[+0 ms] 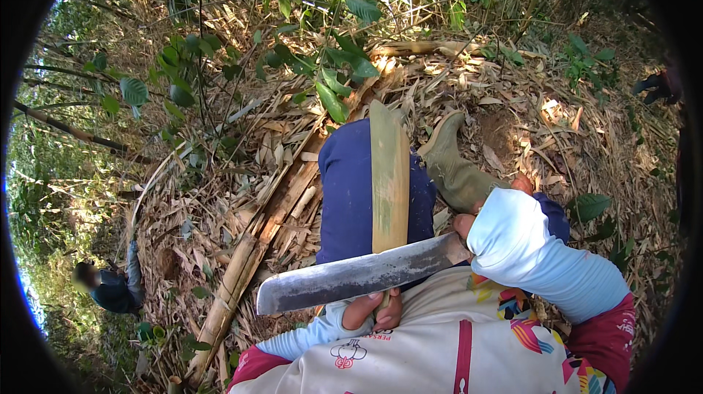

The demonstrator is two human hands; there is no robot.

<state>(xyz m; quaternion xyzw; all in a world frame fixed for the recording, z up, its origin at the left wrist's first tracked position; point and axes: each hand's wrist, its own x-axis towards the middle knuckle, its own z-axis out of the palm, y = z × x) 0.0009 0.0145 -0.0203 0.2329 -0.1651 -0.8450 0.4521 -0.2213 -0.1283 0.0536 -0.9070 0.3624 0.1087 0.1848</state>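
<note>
My right hand (464, 226), mostly hidden by its pale blue sleeve, is closed on the handle end of a machete (355, 274). The broad grey blade points left and crosses over the lower part of a split bamboo strip (389, 189). The strip stands lengthwise away from me, over my dark blue trouser leg (344, 189). Below the blade, close to my shirt front, my left hand (373, 311) has its fingers wrapped round the strip's near end. Whether the blade's edge touches the bamboo, I cannot tell.
A greenish boot (458, 167) rests on dry leaf litter beyond my leg. Long split bamboo pieces (238, 269) lie at the left. Leafy stems (329, 90) hang ahead. Another person (113, 288) is at the far left, and something dark (657, 86) shows at the right rim.
</note>
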